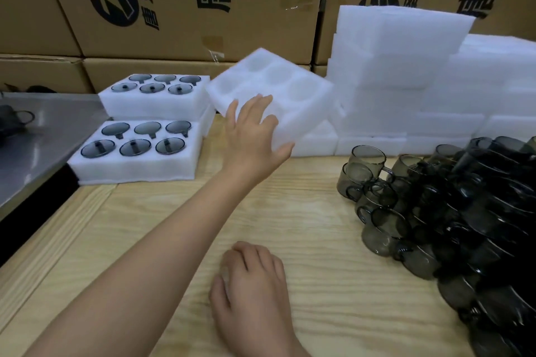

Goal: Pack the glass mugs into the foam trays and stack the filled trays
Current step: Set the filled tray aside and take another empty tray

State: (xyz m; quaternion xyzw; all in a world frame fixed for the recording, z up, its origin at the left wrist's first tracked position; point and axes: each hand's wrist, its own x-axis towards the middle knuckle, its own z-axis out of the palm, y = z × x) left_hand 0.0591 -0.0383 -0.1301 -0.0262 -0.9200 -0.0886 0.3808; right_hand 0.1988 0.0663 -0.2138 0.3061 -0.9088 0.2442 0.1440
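My left hand (253, 130) grips an empty white foam tray (293, 89) with several round pockets; the tray is tilted up off the wooden table. My right hand (252, 287) rests on the table near me, fingers curled, holding nothing that I can see. Two filled trays stand at the left. The front one (136, 168) holds several dark glass mugs upside down. The one behind (153, 108) sits on another tray. A big heap of loose smoky glass mugs (452, 211) lies at the right.
Stacks of white foam trays (406, 81) line the back right. Cardboard boxes (188, 8) form a wall behind. A metal surface (37, 147) at the left carries one dark mug (14, 121). Bare wooden tabletop (174, 226) lies between my arms.
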